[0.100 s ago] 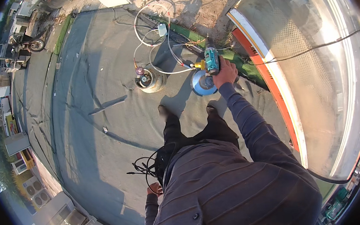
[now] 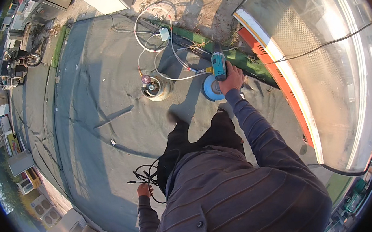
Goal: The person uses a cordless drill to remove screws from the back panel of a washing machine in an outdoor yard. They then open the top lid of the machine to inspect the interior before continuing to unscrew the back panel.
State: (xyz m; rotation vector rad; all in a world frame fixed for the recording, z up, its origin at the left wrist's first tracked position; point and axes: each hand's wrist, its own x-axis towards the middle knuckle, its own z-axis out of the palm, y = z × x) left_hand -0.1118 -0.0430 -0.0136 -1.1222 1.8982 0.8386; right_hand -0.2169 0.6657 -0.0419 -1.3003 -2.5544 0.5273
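Observation:
My right hand (image 2: 232, 80) is closed around a teal and black cordless drill (image 2: 219, 65), held out ahead of me. A yellow fitting (image 2: 209, 70) shows at the drill's left side, at the end of a pale hose (image 2: 182, 78); whether it touches the drill I cannot tell. Below the drill stands a round blue canister (image 2: 212, 88), partly covered by it and by my hand. My left hand (image 2: 145, 190) hangs low at my left side, near a loop of black cable (image 2: 148, 176). Its fingers are too small to make out.
A weathered metal gas cylinder (image 2: 162, 90) stands left of the canister. A hose with a white box (image 2: 164, 34) coils beyond it. At the right lies a large glass-fronted cabinet (image 2: 274, 64) with an orange base. Wrinkled green sheeting (image 2: 95, 137) covers the ground.
My feet have shifted slightly. My left hand has swung a little outward and forward, away from my hip. The drill stays in my right hand.

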